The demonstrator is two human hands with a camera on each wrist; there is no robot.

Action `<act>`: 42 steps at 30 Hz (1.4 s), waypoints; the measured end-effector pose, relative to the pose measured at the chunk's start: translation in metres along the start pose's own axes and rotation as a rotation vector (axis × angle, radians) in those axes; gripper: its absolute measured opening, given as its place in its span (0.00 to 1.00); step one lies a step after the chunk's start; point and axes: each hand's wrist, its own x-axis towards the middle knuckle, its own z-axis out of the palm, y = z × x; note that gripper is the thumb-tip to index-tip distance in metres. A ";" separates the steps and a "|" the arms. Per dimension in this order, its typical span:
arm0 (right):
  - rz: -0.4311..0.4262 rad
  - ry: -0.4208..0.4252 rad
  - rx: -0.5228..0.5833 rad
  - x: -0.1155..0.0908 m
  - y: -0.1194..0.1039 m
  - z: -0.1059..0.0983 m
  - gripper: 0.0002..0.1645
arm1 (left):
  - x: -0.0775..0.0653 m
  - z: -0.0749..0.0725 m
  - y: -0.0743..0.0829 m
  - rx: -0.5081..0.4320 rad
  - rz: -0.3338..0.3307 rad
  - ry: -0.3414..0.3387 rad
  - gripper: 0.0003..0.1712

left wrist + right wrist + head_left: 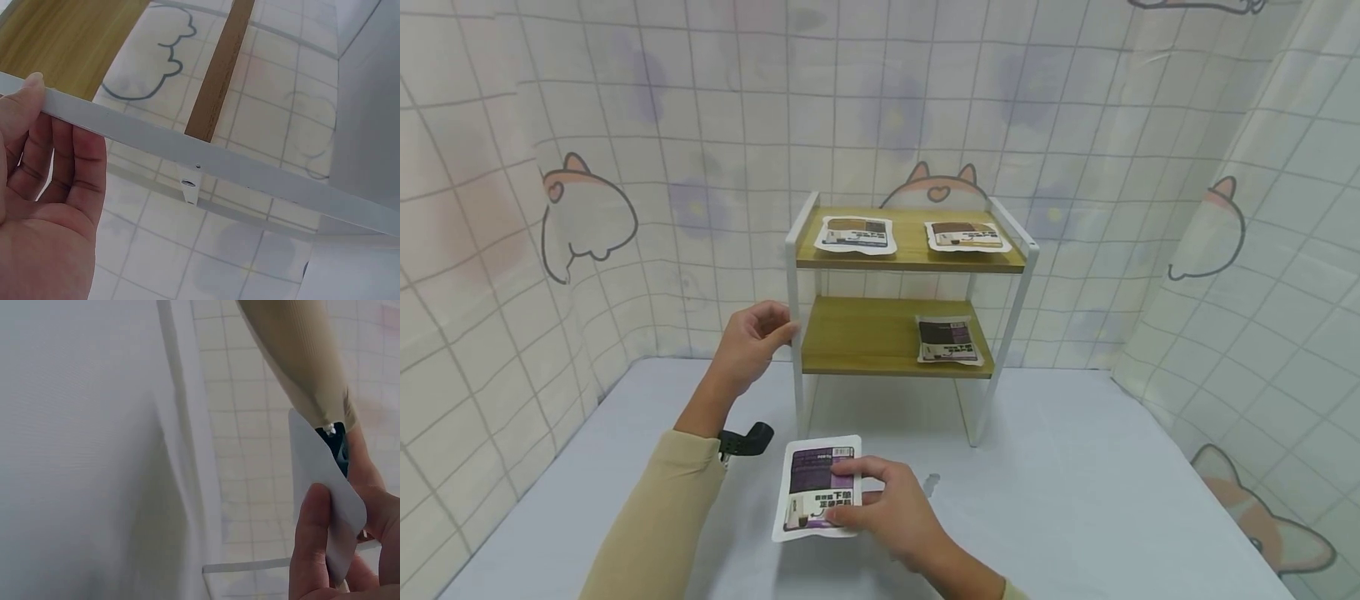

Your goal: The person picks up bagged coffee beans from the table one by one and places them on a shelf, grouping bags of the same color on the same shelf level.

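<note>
My right hand [895, 510] pinches a flat white-edged packet [808, 492] with a purple and white label by its right side, above the table in front of a two-tier shelf [880, 371]. In the right wrist view the packet's plain white back [312, 469] shows, with fingers [310, 531] against it. My left hand [751, 346] grips the shelf's left front post [795, 287]. The left wrist view has its thumb [28, 100] on the white post [125, 125] and the other fingers behind it.
Two packets, one left [856, 237] and one right [967, 237], lie on the wooden top tier. Another purple-labelled packet [947, 340] lies at the right of the lower tier. A white cloth [1075, 467] covers the table; a grid-patterned curtain [737, 125] surrounds it.
</note>
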 end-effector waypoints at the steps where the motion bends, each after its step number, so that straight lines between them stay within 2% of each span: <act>1: -0.004 0.001 0.003 0.001 -0.002 -0.001 0.32 | 0.000 0.000 0.000 -0.003 -0.003 0.001 0.15; 18: -0.035 0.053 0.007 0.015 -0.022 -0.013 0.32 | 0.000 0.001 0.001 0.021 -0.006 0.003 0.13; 27: -0.104 0.052 0.062 0.025 -0.030 -0.018 0.32 | -0.001 0.001 0.001 0.009 0.006 0.007 0.12; 35: -0.120 0.085 0.033 0.031 -0.037 -0.023 0.31 | -0.001 0.003 0.000 -0.006 0.043 0.000 0.14; 42: -0.132 0.121 -0.025 0.040 -0.039 -0.028 0.30 | 0.000 0.001 -0.001 0.000 0.043 0.006 0.12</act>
